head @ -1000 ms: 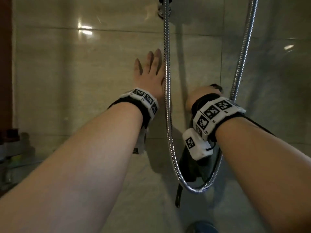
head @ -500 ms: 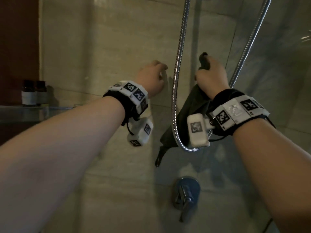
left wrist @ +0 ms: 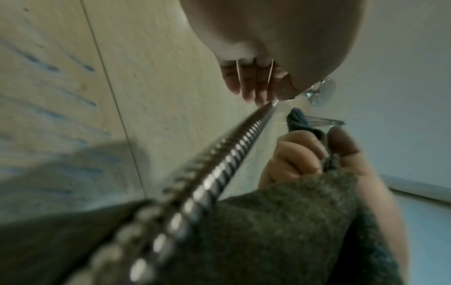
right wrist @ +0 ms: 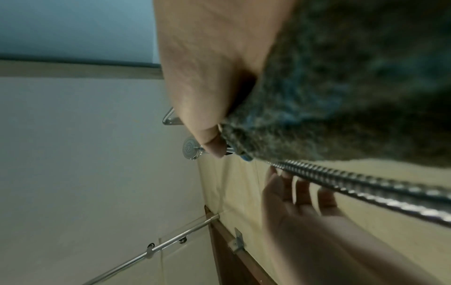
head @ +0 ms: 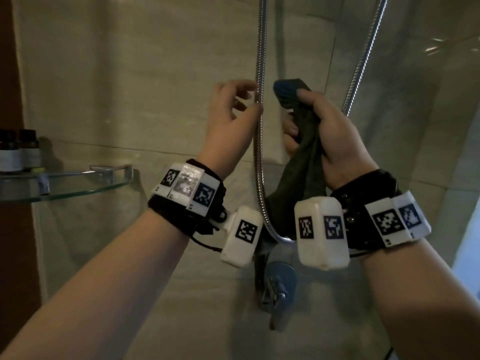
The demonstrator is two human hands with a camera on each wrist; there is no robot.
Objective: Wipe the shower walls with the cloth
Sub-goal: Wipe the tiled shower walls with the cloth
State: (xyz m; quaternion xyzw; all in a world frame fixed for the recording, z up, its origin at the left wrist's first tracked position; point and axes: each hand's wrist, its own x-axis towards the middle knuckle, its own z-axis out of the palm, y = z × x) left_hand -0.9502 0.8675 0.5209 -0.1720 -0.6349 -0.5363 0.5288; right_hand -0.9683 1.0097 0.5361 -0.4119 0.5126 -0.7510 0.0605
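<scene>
Cloth [head: 298, 157]: gripped bunched in right hand [head: 335, 141], raised ready to wipe wall [head: 130, 87].
Left hand [head: 231, 118]: relaxed, empty, fingertips nudging hose [head: 259, 126] aside.

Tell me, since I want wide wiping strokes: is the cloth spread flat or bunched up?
Bunched. The right hand grips the cloth gathered in its fist, one end poking above the thumb, the rest hanging down in folds.
</scene>
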